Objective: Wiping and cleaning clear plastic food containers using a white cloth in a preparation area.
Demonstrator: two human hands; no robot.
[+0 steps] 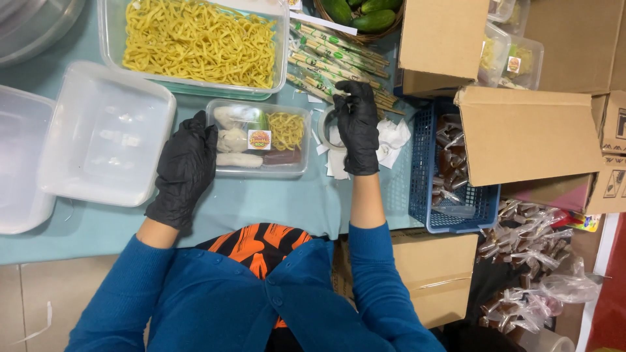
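**Gloved hands at a packed meal box**

Left hand (184, 171), in a black glove, lies flat with its fingers loosely spread on the teal desk (261, 208), its fingertips touching the 9 o'clock end of a small clear lidded meal box (259, 138). Right hand (357, 125), also in a black glove, sits just past the box's 3 o'clock end, its fingers curled and pinching a roll of clear tape (328, 129); the thumb and fingertips close together at the roll's 12 o'clock edge.

Inside the meal box are pale dumpling-like pieces, a green slice, a heap of yellow noodles and a dark sauce packet, with 1 round sticker on the lid. White paper scraps (391, 140) lie under and beside the tape roll.

At 12 o'clock from the box stands a large clear tub of yellow noodles (195, 42), and to the tub's 3 o'clock side lies a pile of paper-wrapped chopsticks (326, 55), with a woven basket of green cucumbers (362, 16) beyond them. At 9 o'clock of the left hand, 2 upturned translucent tubs (104, 133) rest on the desk. At 3 o'clock of the right hand, a blue plastic crate (427, 176) holds small dark sauce packets, partly covered by an open cardboard carton (528, 130).
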